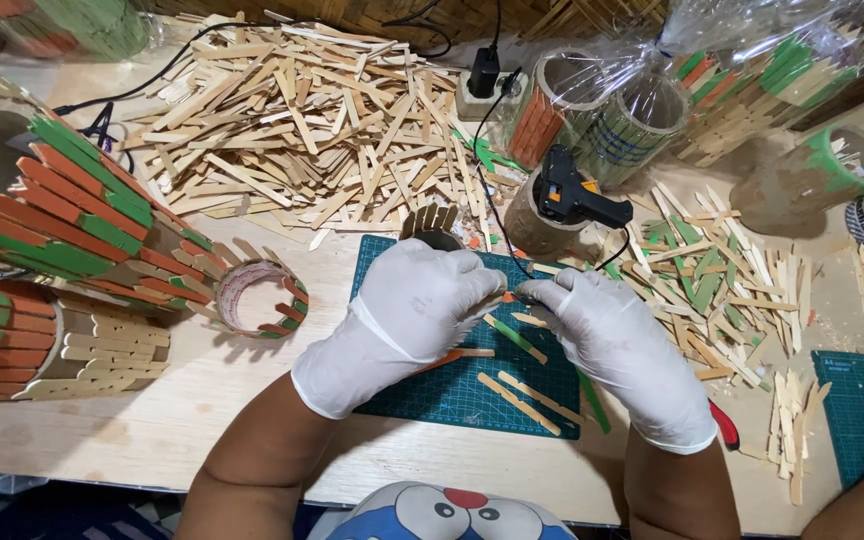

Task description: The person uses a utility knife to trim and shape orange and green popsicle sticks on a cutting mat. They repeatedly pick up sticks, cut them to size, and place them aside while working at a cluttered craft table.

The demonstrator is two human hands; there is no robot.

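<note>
Wooden craft stick (505,297), a small piece only, is pinched between the fingertips of both gloved hands, above the green cutting mat (452,390) on the worktop (152,420). The left hand (407,315) closes its fingers on the one end, the right hand (617,340) closes its fingers on the other end; most of the stick is hidden by the white gloves, so its length is hard to tell. Just behind the fingers stands a small dark holder (432,232) with sticks glued upright on it, partly covered by the left hand. Below the fingers about five loose sticks lie on the mat, plain and green. To the right of the fingers a black glue gun (572,195) rests in a tube. Far behind, a big pile of plain sticks (302,120) spreads out. At right behind, two finished tubes sit in clear plastic wrap (652,70). Left of the fingers lies a tape ring (257,297) with sticks on it.
</note>
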